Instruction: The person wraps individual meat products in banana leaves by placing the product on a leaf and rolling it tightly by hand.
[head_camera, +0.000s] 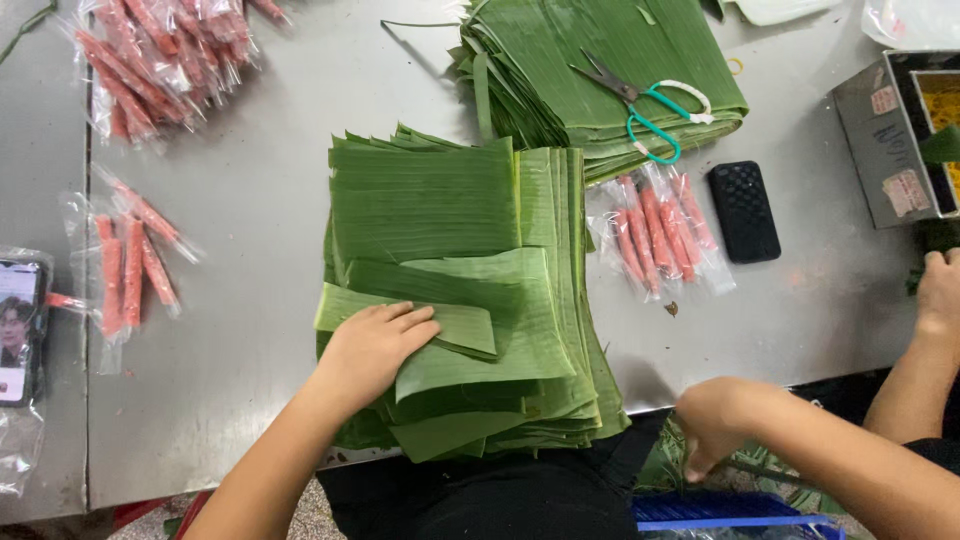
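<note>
- Stack of cut banana leaves (470, 290) sits at the near edge of the steel tabletop (250, 200), right in front of the person. Top sheets lie askew, a few loose pieces fanned out; judging by that, sorting/peeling off sheets is underway, stack still thick, most left to go.
- Second leaf stack (600, 70) further back w/ green-handled scissors (645, 105) resting on it – cutting looks done for that lot.
- Bagged pink sausage sticks: one pack (660, 235) just right of the near stack, more at far left (130, 260) and top left (160, 55). None wrapped in leaf yet, as far as visible.
- Left hand (375, 345): flat, fingers spread slightly, palm down on top leaves, pressing, not gripping.
- Right hand (715, 425): below tabletop edge, over a blue crate (720, 510); fingers curled down toward something green – cannot tell if closed on it.
- Another person's hand (940, 290) at right edge, by a metal box (900, 130). Black phone (745, 210) beside the sausage pack.
</note>
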